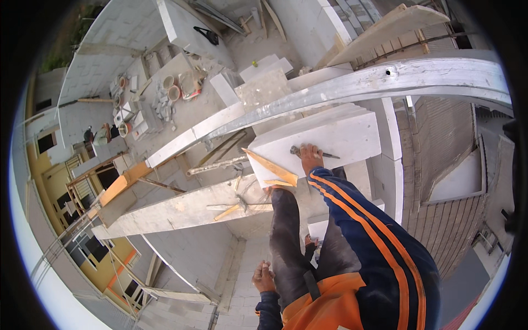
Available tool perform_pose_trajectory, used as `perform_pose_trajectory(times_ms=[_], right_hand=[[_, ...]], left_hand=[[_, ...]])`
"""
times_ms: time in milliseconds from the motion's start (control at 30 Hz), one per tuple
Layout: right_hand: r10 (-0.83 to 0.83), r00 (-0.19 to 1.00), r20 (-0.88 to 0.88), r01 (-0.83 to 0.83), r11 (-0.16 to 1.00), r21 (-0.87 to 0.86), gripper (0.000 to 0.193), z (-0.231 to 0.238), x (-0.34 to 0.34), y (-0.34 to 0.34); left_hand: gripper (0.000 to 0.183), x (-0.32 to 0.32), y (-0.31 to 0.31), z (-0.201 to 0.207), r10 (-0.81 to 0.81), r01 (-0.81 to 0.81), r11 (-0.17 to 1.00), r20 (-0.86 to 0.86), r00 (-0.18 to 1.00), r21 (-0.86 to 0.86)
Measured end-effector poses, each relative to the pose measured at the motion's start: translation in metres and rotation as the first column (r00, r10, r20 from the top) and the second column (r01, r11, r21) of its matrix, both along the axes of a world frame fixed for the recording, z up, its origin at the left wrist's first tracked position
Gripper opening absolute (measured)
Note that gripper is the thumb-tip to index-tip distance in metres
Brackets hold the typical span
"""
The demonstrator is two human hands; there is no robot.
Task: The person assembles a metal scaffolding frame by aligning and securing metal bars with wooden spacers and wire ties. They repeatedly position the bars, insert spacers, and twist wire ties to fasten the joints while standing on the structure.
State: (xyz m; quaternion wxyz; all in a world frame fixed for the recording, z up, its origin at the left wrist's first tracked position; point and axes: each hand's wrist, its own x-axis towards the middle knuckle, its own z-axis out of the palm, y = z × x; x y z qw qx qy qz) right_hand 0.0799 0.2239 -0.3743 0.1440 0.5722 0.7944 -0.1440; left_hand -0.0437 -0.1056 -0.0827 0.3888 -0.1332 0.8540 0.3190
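My right hand (311, 157) is closed around a dark hand tool (333, 156), lying on top of a large white block (330, 132). The tool has a blunt head on one side of my fingers and a narrow tip on the other; its exact kind does not show. Beside my hip hangs my left hand (264, 278), its fingers curled; whether anything is in them cannot be seen. A splintered piece of orange-brown wood (273, 167) rests at the block's left edge, near my knee. Under my legs runs a rough grey concrete beam (176, 212).
A long metal beam (352, 88) arches beyond the block. Wood scraps (228, 212) lie on the concrete beam. Far below left are buckets (174, 92), rubble and a person (103, 135). Between my legs, lower down, part of another person (311, 242) shows. Corrugated roofing (448, 148) lies right.
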Motion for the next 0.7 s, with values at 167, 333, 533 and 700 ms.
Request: perform_pose_trajectory(times_ms=[167, 333, 533, 700], right_hand=[[-0.122, 0.992, -0.008, 0.118, 0.969, -0.219, 0.03, 0.006, 0.004, 0.011], [-0.342, 0.939, 0.039, 0.25, 0.602, -0.758, 0.044, 0.072, 0.046, 0.008], [-0.995, 0.023, 0.095, -0.194, -0.097, -0.976, 0.043, 0.273, 0.167, -0.01], [-0.898, -0.438, -0.028, -0.2, 0.128, -0.972, 0.049, 0.431, 0.224, -0.008]], left_hand=[[0.031, -0.019, 0.015, -0.007, -0.092, 0.092, 0.996, 0.007, 0.996, 0.02], [0.031, -0.017, 0.076, 0.007, -0.233, 0.223, 0.964, 0.059, 0.971, 0.144], [0.031, 0.02, 0.212, 0.042, -0.632, 0.591, 0.703, -0.031, 0.774, 0.396], [0.03, 0.101, 0.357, 0.114, -0.779, 0.724, 0.309, -0.273, 0.565, 0.616]])
